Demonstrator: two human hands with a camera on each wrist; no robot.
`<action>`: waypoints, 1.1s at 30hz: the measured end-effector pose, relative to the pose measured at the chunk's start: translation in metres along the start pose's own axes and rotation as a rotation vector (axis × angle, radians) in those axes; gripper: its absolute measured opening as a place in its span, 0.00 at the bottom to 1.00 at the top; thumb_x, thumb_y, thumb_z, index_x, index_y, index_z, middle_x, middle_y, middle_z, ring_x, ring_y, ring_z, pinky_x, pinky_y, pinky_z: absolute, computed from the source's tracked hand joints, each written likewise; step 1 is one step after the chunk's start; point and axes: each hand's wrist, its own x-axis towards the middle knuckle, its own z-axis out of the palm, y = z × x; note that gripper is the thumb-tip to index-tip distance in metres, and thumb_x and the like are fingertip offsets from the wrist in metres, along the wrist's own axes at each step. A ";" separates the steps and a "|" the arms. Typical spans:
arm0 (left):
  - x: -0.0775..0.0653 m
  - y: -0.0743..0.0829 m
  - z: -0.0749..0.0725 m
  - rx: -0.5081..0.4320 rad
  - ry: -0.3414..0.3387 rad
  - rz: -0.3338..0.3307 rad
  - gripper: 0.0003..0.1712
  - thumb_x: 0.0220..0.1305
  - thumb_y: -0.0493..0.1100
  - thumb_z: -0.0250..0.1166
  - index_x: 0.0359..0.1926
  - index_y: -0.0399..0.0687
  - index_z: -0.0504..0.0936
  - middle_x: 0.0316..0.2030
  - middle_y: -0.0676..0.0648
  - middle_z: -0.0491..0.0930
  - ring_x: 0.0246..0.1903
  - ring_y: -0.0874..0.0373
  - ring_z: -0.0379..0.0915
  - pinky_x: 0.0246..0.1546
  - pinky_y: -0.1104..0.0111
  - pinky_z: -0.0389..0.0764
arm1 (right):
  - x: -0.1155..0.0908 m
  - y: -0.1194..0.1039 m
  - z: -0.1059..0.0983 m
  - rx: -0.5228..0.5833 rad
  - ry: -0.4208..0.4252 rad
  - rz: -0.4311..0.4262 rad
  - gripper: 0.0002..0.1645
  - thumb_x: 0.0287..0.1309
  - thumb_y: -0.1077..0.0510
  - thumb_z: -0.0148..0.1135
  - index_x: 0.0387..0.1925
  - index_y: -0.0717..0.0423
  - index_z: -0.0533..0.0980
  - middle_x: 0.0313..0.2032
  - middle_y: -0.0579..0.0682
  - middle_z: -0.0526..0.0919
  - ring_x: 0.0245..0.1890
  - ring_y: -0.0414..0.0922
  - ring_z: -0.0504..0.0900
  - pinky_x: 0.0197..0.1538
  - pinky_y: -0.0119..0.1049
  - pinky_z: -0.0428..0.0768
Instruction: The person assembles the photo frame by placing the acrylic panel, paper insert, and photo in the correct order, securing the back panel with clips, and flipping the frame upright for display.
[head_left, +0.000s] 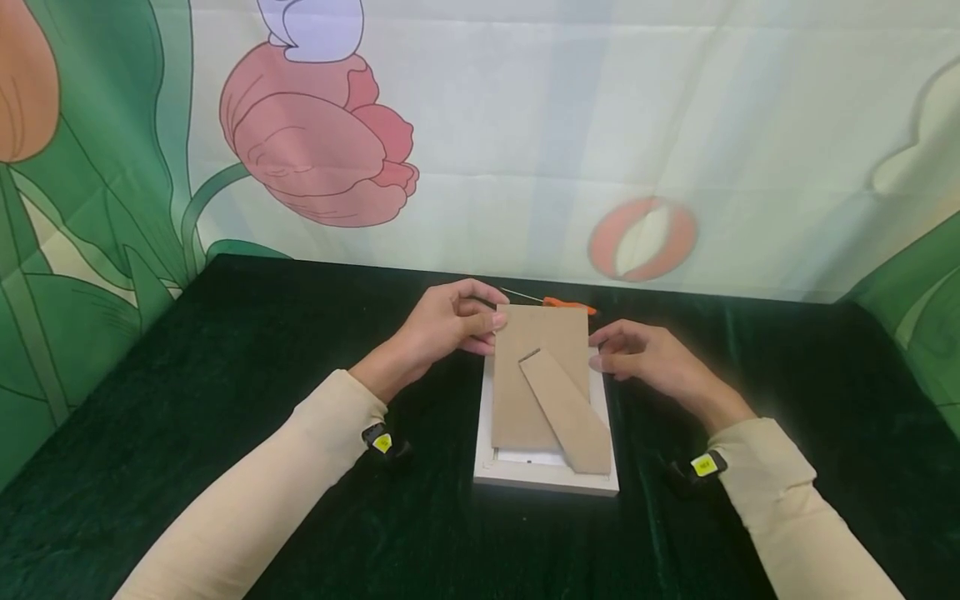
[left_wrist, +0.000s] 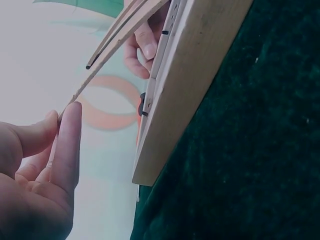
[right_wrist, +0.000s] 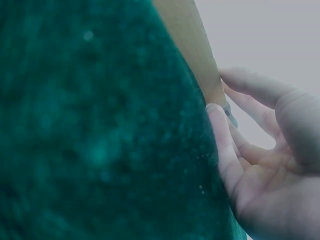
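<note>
A brown backing board (head_left: 543,400) with a hinged easel leg (head_left: 573,412) leans over a white-edged picture frame (head_left: 540,481), which lies face down. My left hand (head_left: 457,321) pinches the board's far left corner between thumb and fingers. In the left wrist view, the board (left_wrist: 107,52) slopes, its pinched end raised away from the frame (left_wrist: 185,75). At the frame's far right side is my right hand (head_left: 645,354), thumb and fingers bent at its edge. The right wrist view shows that thumb and forefinger right at the wooden edge (right_wrist: 195,55).
An orange-handled screwdriver (head_left: 570,306) lies behind the frame, its thin shaft pointing left. Dark green cloth (head_left: 300,500) covers the table. A printed curtain (head_left: 510,125) hangs along the table's back edge.
</note>
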 end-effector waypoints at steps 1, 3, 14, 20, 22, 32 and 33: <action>0.000 0.000 0.000 0.000 -0.001 -0.003 0.19 0.72 0.38 0.71 0.61 0.43 0.81 0.44 0.40 0.88 0.36 0.48 0.86 0.43 0.63 0.89 | 0.000 0.000 0.000 0.000 -0.001 0.002 0.32 0.65 0.40 0.74 0.64 0.49 0.78 0.52 0.53 0.84 0.49 0.52 0.84 0.57 0.50 0.84; -0.001 -0.001 0.001 0.000 -0.004 -0.005 0.20 0.71 0.39 0.72 0.61 0.43 0.81 0.45 0.41 0.88 0.37 0.48 0.87 0.44 0.63 0.89 | 0.000 0.000 0.000 0.000 -0.002 0.005 0.31 0.65 0.41 0.74 0.64 0.49 0.78 0.52 0.52 0.84 0.49 0.52 0.84 0.57 0.50 0.84; -0.001 -0.004 0.003 -0.006 -0.015 -0.013 0.19 0.71 0.39 0.72 0.60 0.43 0.81 0.45 0.42 0.89 0.38 0.47 0.87 0.45 0.63 0.89 | 0.000 0.000 0.000 -0.005 -0.008 -0.017 0.31 0.67 0.43 0.73 0.65 0.50 0.77 0.51 0.52 0.85 0.49 0.51 0.84 0.57 0.51 0.84; -0.001 -0.006 0.005 -0.009 -0.024 -0.015 0.20 0.71 0.39 0.72 0.60 0.43 0.82 0.45 0.42 0.89 0.38 0.47 0.87 0.45 0.63 0.89 | -0.001 0.003 0.001 0.003 -0.007 -0.031 0.30 0.67 0.45 0.72 0.65 0.51 0.77 0.52 0.52 0.85 0.49 0.51 0.85 0.57 0.53 0.84; 0.000 -0.006 0.006 -0.007 -0.026 -0.011 0.19 0.71 0.39 0.72 0.60 0.43 0.82 0.44 0.42 0.89 0.38 0.47 0.87 0.45 0.62 0.89 | -0.001 0.003 0.000 0.007 -0.003 -0.036 0.29 0.68 0.46 0.72 0.65 0.51 0.77 0.51 0.52 0.85 0.49 0.51 0.85 0.58 0.52 0.84; 0.000 -0.006 0.007 -0.002 -0.039 -0.009 0.19 0.71 0.38 0.72 0.61 0.42 0.81 0.44 0.42 0.89 0.38 0.48 0.86 0.44 0.62 0.89 | 0.001 0.002 -0.002 0.025 -0.004 -0.043 0.26 0.68 0.48 0.72 0.63 0.52 0.78 0.50 0.53 0.85 0.48 0.51 0.85 0.57 0.49 0.84; 0.000 -0.006 0.007 0.000 -0.038 -0.008 0.19 0.71 0.38 0.72 0.61 0.42 0.81 0.44 0.42 0.89 0.38 0.48 0.87 0.45 0.62 0.89 | 0.001 0.002 -0.002 0.025 -0.003 -0.043 0.26 0.68 0.48 0.72 0.63 0.52 0.79 0.50 0.53 0.86 0.48 0.51 0.85 0.57 0.49 0.84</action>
